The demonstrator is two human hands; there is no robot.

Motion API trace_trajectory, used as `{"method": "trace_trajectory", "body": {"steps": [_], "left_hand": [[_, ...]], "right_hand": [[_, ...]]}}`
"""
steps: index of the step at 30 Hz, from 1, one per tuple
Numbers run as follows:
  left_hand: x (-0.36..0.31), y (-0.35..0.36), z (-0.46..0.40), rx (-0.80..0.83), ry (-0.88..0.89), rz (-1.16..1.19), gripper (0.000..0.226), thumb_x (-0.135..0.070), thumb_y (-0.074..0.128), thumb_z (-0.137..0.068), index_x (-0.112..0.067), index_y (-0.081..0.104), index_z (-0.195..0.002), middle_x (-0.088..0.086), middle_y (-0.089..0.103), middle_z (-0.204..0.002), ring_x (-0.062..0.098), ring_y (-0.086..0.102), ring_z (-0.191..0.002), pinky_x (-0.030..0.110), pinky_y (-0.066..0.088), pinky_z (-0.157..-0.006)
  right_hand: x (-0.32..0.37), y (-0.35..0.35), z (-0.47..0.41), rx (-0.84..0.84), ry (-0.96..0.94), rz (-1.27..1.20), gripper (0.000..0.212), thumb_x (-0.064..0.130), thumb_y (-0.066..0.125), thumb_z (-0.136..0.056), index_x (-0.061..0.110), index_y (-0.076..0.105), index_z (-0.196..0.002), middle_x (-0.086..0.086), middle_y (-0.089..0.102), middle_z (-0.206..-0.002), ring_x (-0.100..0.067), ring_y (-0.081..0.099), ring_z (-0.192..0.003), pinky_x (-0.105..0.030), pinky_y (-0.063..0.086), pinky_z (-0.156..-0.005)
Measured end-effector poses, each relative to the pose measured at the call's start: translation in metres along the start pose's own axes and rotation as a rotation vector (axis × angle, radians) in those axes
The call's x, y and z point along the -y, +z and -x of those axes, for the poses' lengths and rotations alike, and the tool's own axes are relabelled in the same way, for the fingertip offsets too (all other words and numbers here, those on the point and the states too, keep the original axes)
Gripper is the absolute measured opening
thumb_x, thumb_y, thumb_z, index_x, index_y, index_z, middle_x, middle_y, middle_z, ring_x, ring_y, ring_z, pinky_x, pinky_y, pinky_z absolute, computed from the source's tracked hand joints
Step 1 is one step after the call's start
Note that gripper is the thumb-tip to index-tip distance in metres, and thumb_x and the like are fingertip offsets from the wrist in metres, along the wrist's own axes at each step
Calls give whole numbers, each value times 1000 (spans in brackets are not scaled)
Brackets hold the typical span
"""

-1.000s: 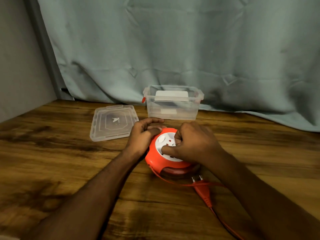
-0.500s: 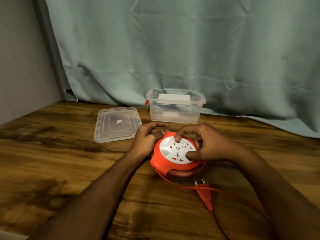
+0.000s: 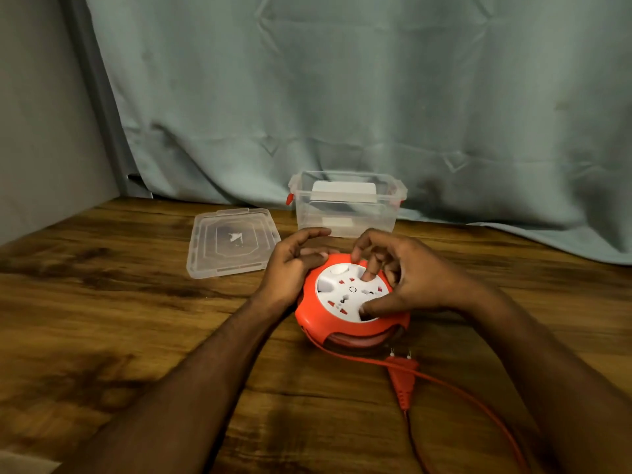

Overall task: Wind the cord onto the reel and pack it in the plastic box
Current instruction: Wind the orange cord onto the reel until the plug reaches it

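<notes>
Orange reel (image 3: 352,302) w/ white socket face sits on the wood desk (image 3: 136,319), centre of frame, just below the middle. Left hand (image 3: 294,265) cups the reel's left edge, fingers curled over the rim, thumb stretched toward the top of frame; that grip is wrapped round the reel. Right hand (image 3: 407,271) lies over the reel's right side: one fingertip pressed down on the white face, thumb on the face's lower right part, other fingers curled at the far rim, so its grip is bent onto the reel too.

Orange cord (image 3: 478,395) leaves the reel's lower left side, runs across the desk toward the lower right of frame, a good length not yet wound. Plug (image 3: 403,378) lies just below-right of the reel, pins pointing up-frame.

Clear plastic box (image 3: 345,203) stands open above the reel, near the curtain (image 3: 342,97), w/ red latches at its ends. Its lid (image 3: 232,242) lies flat to the left, apart from the box.
</notes>
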State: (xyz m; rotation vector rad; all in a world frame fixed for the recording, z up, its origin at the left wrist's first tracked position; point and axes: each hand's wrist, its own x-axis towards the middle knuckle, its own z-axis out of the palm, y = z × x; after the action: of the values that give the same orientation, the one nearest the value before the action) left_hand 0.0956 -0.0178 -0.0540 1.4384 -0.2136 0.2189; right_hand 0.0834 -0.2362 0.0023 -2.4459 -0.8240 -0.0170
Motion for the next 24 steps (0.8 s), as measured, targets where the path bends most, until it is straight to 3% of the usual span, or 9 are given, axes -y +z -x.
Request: {"method": "trace_trajectory", "body": {"steps": [2,6,12,17,21,24], "left_hand": [[-1,0,1,4,-1,4,43,11,56,-89,-12,63,-125,23,76,-103,31,74,-84,39,61,-74],[-2,0,0,-7,-5,-15,41,10,55,-91,-13,62,-125,19,77,-102,28,74,-82,38,61,-73],[0,0,-1,-18,-17,-34,43,11,54,-90,-7,61,-129,22,76,-104,33,73,-90,44,60,-81],[0,1,0,-29,-9,-37,41,13,53,-89,-6,63,-124,9,78,-86,21,75,-78,33,61,-71],[-1,0,1,-49,-1,-50,41,14,53,-87,-5,64,-122,10,77,-88,20,74,-78,32,61,-74],[-3,1,2,-62,9,-60,39,12,53,-88,-6,65,-120,20,75,-98,27,72,-85,40,59,-79]], "right_hand": [[2,4,0,-28,20,28,64,47,100,-52,41,61,-102,9,72,-89,0,57,-61,-27,44,-53],[9,11,-3,-77,65,89,57,63,93,-47,27,64,-81,4,69,-71,-13,61,-62,-45,54,-59],[24,18,-6,-123,111,244,53,63,87,-61,16,63,-60,4,60,-56,-8,53,-56,-31,39,-53],[31,30,-9,-164,80,298,52,58,77,-74,10,65,-58,-1,61,-55,-14,56,-59,-31,33,-57],[31,37,-13,-186,28,326,47,52,73,-80,11,63,-58,-4,62,-58,-17,57,-60,-32,35,-58],[27,29,-11,-193,-13,317,34,51,76,-80,21,65,-69,6,61,-62,-8,55,-61,-30,37,-58]]}}
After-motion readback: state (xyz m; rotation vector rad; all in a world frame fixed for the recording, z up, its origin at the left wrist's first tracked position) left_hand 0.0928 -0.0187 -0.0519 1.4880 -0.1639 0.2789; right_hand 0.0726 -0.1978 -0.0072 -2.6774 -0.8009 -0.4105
